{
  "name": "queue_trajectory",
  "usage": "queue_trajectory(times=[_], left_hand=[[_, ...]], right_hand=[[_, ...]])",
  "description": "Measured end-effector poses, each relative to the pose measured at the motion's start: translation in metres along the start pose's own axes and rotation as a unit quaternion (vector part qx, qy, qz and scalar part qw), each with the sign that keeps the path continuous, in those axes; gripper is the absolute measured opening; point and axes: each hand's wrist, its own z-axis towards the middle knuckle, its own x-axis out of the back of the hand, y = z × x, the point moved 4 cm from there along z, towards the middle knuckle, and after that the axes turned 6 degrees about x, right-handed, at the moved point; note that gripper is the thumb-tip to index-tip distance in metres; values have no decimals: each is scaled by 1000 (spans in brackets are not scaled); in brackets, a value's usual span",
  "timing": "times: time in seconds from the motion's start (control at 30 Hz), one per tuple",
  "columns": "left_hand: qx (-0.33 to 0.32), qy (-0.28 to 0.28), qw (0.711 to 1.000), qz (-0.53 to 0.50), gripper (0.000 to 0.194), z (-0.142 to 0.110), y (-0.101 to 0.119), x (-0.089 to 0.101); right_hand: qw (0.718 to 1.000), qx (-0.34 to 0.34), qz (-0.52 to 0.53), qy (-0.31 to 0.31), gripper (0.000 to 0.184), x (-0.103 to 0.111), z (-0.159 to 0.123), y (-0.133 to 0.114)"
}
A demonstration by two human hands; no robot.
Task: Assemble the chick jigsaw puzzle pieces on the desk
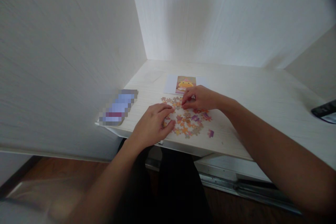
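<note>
A heap of small loose puzzle pieces (189,123) in orange, purple and beige lies near the front edge of a pale wooden desk (262,91). My left hand (152,124) rests on the heap's left side, fingers curled and pinching at pieces there. My right hand (199,98) hovers over the heap's far side with fingers bent down, fingertips pressed on a piece. Just behind the heap lies a picture card (185,84) showing a yellow character. One stray purple piece (210,133) lies apart at the right.
A blurred flat object (118,107) lies on the desk's left corner. A dark device (324,110) sits at the right edge. White walls enclose the desk on the left and back. A drawer rail (236,182) runs under the desk; brown floor below.
</note>
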Motion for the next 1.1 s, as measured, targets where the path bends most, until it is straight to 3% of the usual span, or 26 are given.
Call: queue_trajectory(times=[0.1, 0.2, 0.3, 0.43, 0.6, 0.8, 1.1], left_hand=[[-20, -21, 999, 35, 46, 1, 3, -1], [-36, -78, 994, 69, 59, 3, 6, -3], [-33, -113, 989, 88, 63, 3, 8, -4], [-37, -83, 993, 81, 64, 2, 8, -3], [-22, -70, 994, 86, 73, 1, 5, -5], [-33, -78, 993, 80, 62, 3, 6, -6], [-20, -72, 996, 56, 58, 1, 6, -5]], right_hand=[[1000, -8, -14, 12, 19, 1, 0, 1], [999, -16, -35, 38, 19, 3, -1, 6], [995, -8, -73, 60, 22, 6, -1, 10], [992, 3, -113, 56, 23, 6, -1, 7], [995, -30, -82, 55, 25, 5, -2, 9], [996, -63, -45, 41, 21, 5, -4, 22], [998, -57, -9, 33, 22, 3, -3, 11]])
